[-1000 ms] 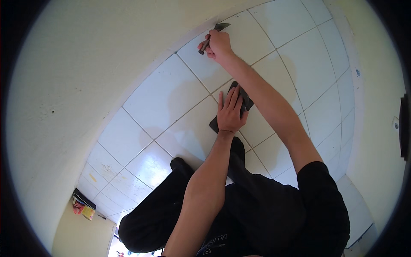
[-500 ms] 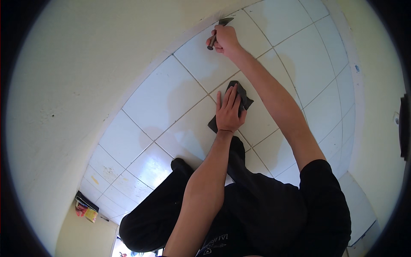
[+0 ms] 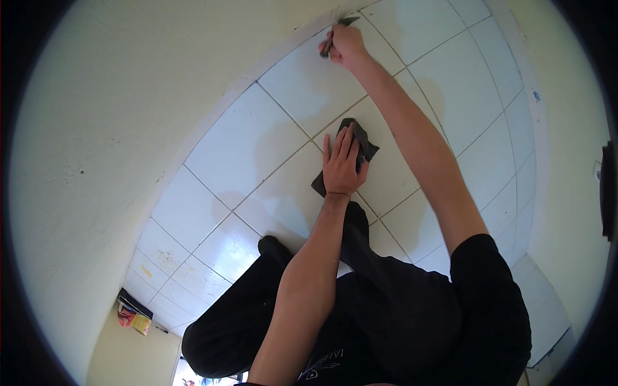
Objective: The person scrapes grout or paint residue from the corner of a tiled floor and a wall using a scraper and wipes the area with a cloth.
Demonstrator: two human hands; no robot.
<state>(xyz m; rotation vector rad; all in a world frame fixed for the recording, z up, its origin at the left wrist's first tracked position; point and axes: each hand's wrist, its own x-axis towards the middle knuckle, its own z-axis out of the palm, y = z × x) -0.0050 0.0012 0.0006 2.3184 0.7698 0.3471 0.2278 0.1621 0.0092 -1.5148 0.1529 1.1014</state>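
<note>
In my right hand [image 3: 347,46] is a scraper [image 3: 327,46] with a dark handle; the fingers are wrapped round it. Its flat, pointed metal blade [image 3: 349,20] reaches the far edge of the tiles, beside the base of the wall. My left hand [image 3: 342,166] lies flat with stretched fingers on a crumpled dark cloth [image 3: 364,143]. The cloth rests on the white tiled floor [image 3: 283,167], and part of it is hidden under the palm.
A pale wall [image 3: 116,109] runs along the left and far side, with a skirting strip at its foot. Another wall [image 3: 566,212] stands at the right. My bent legs [image 3: 225,321] in black trousers take up the near floor. Colourful packets [image 3: 134,316] lie at the lower left.
My right hand has moved slightly farther away with the scraper, and the blade has shifted a little right and up along the wall's edge. My left hand and the cloth stay nearly still.
</note>
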